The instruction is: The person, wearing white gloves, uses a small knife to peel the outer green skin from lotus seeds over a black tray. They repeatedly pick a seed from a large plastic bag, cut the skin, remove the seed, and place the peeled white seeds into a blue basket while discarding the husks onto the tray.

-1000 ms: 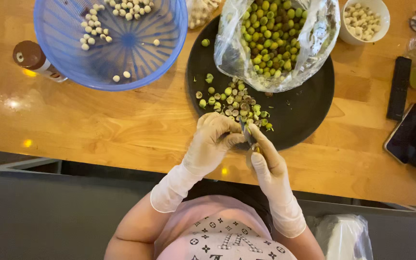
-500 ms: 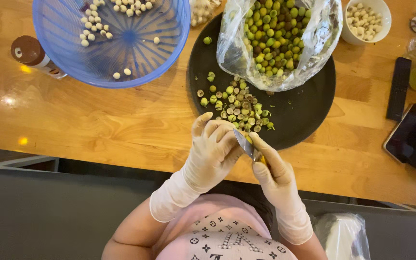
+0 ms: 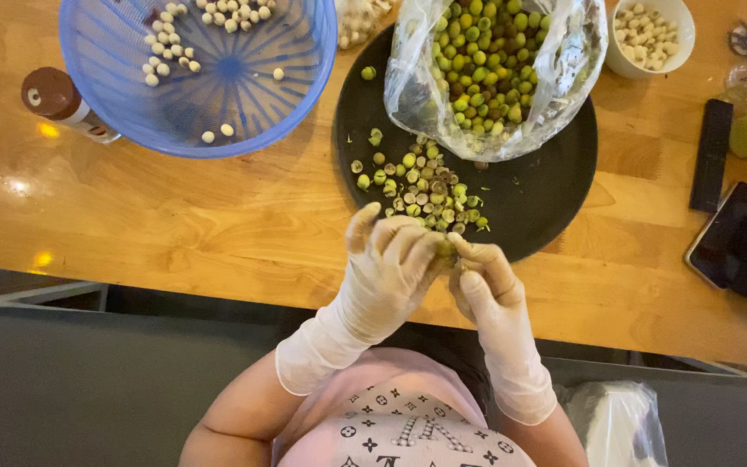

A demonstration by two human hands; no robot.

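Both my hands wear white gloves and meet over the near rim of a round black tray (image 3: 555,203). My left hand (image 3: 391,268) and my right hand (image 3: 490,290) pinch one small green seed (image 3: 448,249) between their fingertips. Just beyond them on the tray lies a pile of green husks and seeds (image 3: 421,186). Farther back on the tray stands an open clear plastic bag (image 3: 494,69) full of green seeds. At the back left a blue plastic basket (image 3: 209,95) holds several peeled white seeds.
A small white bowl (image 3: 650,35) of white seeds stands at the back right. A brown-capped bottle (image 3: 58,99) lies left of the basket. A black remote (image 3: 711,156) and a dark phone (image 3: 728,233) lie at the right. The wooden table's edge (image 3: 175,281) runs near me.
My hands have drawn back from the husk pile towards me and closed together around the seed. A thin blade seen between them earlier is now hidden.
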